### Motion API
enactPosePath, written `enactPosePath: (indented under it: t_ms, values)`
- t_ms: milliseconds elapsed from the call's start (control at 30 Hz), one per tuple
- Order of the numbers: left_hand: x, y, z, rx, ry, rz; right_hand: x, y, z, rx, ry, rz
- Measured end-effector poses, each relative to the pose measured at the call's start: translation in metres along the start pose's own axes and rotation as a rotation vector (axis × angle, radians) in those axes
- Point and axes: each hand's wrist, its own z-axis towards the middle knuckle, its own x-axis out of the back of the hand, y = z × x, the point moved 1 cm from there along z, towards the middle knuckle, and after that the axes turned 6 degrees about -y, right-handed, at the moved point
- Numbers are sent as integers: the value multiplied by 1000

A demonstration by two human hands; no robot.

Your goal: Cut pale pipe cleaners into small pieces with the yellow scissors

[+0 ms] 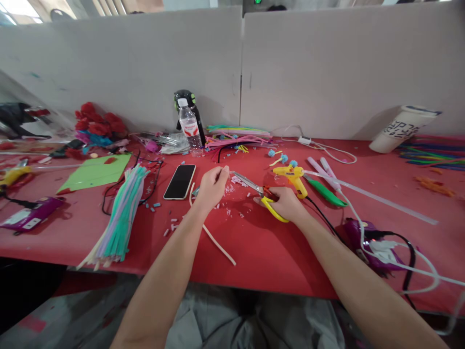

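My right hand (283, 202) is wrapped round the yellow handles of a pair of scissors (250, 182), whose blades point left towards my left hand (214, 184). The fingers of my left hand are pinched together just beside the blade tips. A cream pipe cleaner (219, 245) runs under my left wrist and along the red table (254, 257). Small pale lilac clippings (238, 180) lie around the scissor tips. A yellow glue gun (296, 178) rests just beyond my right hand.
A black phone (180, 182) and a bundle of teal and lilac pipe cleaners (123, 218) lie left. Behind stand a clear bottle (191, 128) and a dark flask (185, 97). On the right are a green tool (327, 193), a purple device (370, 242) with cables, and a tilted white cup (399, 128).
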Motion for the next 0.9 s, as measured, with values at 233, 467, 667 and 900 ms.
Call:
enactPosePath:
  t_ms: [233, 467, 667, 900]
  values:
    - [1, 7, -2, 1, -10, 62, 1, -2, 1, 2, -9, -14]
    - [1, 6, -3, 4, -22, 56, 1, -1, 1, -5, 8, -16]
    - [1, 5, -2, 1, -14, 52, 0, -2, 0, -24, 26, 4]
    - [2, 7, -2, -6, -13, 59, 1, -4, -1, -32, 13, 8]
